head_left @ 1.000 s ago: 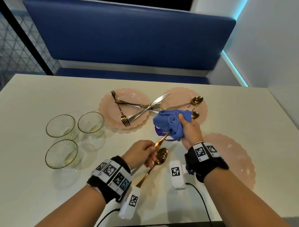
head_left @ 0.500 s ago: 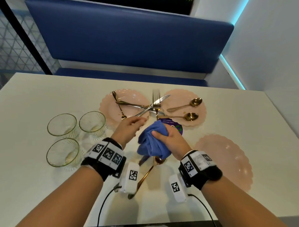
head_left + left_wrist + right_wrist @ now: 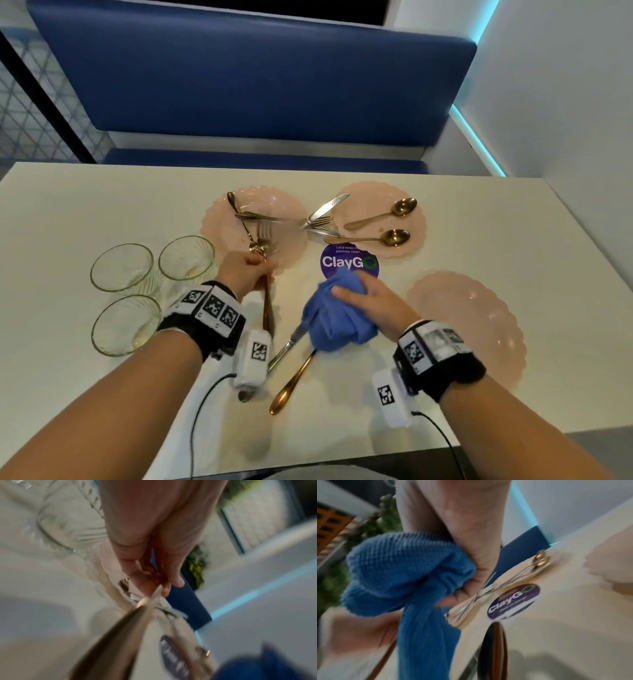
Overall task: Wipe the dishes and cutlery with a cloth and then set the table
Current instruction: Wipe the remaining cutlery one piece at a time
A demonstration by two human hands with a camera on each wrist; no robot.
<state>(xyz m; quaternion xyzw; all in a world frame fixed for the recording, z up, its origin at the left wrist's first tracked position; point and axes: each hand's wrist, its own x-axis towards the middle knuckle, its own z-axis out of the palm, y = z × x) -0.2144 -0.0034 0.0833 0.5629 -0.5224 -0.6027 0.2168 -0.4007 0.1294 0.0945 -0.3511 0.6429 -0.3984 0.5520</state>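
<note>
My left hand [image 3: 248,270] grips a gold fork [image 3: 264,236] by the middle of its handle, with the tines over the near edge of the left pink plate [image 3: 287,209]. In the left wrist view the fork's handle [image 3: 120,628] runs blurred toward the camera. My right hand [image 3: 366,298] holds the bunched blue cloth [image 3: 337,322] just above the table; the right wrist view shows its fingers curled round the cloth [image 3: 406,566]. Under the cloth lie a silver knife [image 3: 286,347] and a gold spoon [image 3: 291,383].
The right pink plate [image 3: 370,198] holds two gold spoons [image 3: 394,212]. A knife [image 3: 327,205] and forks lie across the two plates. A third pink plate [image 3: 476,329] sits at the right. Three glass bowls [image 3: 121,267] stand left. A purple sticker [image 3: 342,262] marks the table's middle.
My left hand put down the gold spoon, reached to the left plate and now grips a gold fork. The right hand drew the cloth back toward me, over the laid-down cutlery.
</note>
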